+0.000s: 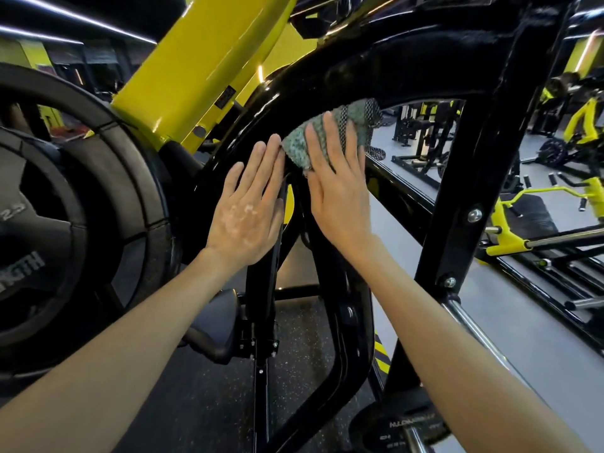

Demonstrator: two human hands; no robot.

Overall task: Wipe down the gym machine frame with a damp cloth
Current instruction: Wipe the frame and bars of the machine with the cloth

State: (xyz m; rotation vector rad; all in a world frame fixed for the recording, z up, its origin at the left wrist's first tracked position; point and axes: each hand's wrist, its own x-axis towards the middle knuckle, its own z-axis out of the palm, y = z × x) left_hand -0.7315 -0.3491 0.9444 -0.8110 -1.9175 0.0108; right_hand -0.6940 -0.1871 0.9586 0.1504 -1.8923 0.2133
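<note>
At the far left stand large black weight plates [65, 204], loaded side by side on the machine. Just to the right of them a yellow beam [196, 60] rises obliquely toward the top of the view. Below it, low in the picture, a black padded part [219, 325] is seen above the dark speckled floor [202, 403].

Next comes the left hand [248, 210]. Its fingers are straight and close together, holding nothing, and they lie flat against the curved black frame [248, 119] of the machine. The fingertips reach up to just beside the left edge of the cloth [330, 132].

The cloth is grey-green with a dark net-patterned band. It lies on the inner side of the curved black frame, near the place where the curve turns toward the top. The right hand [340, 191] covers its lower part: the fingers are stretched out, a little spread, and press the cloth flat on the frame without curling round it. The thumb of this hand cannot be seen.

To the right a straight black post [474, 191] with bolts goes up obliquely, and a chrome bar [474, 325] leaves it low down. Beyond, at the far right, other yellow and black machines [581, 125] stand on a grey floor.
</note>
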